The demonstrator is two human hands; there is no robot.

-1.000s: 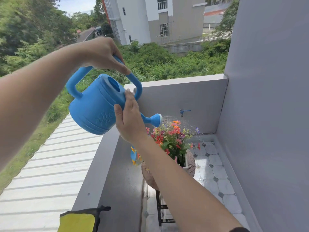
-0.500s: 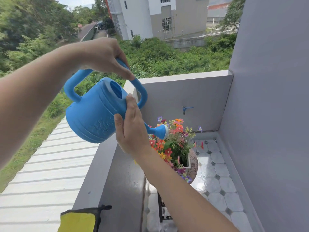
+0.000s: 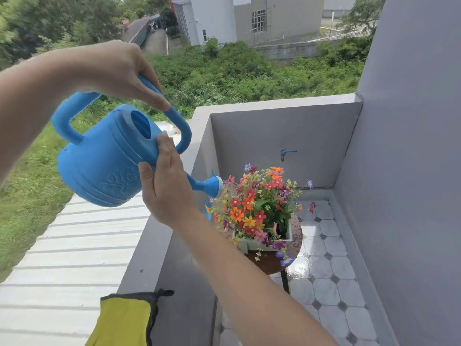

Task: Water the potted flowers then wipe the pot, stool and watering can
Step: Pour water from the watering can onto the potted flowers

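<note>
I hold a blue plastic watering can (image 3: 104,166) tilted to the right over the balcony ledge. My left hand (image 3: 119,71) grips its top handle. My right hand (image 3: 164,186) presses flat against the can's front side near the spout base. The spout's rose (image 3: 214,184) points at the left side of the colourful flowers (image 3: 257,211). The flowers stand in a pale rectangular pot (image 3: 287,239) on a round brown stool (image 3: 272,263), whose top is wet with drops.
A yellow cloth with black edging (image 3: 127,318) lies over the grey ledge (image 3: 149,248) at the lower left. A blue tap (image 3: 287,153) sticks out of the back wall. Grey walls close the right side; wet patterned tiles (image 3: 326,278) cover the floor.
The view has tipped down and moved closer, so pot and stool show fully. The can's spout has dropped lower beside the flowers. The spray seen one second ago is hard to make out now.
</note>
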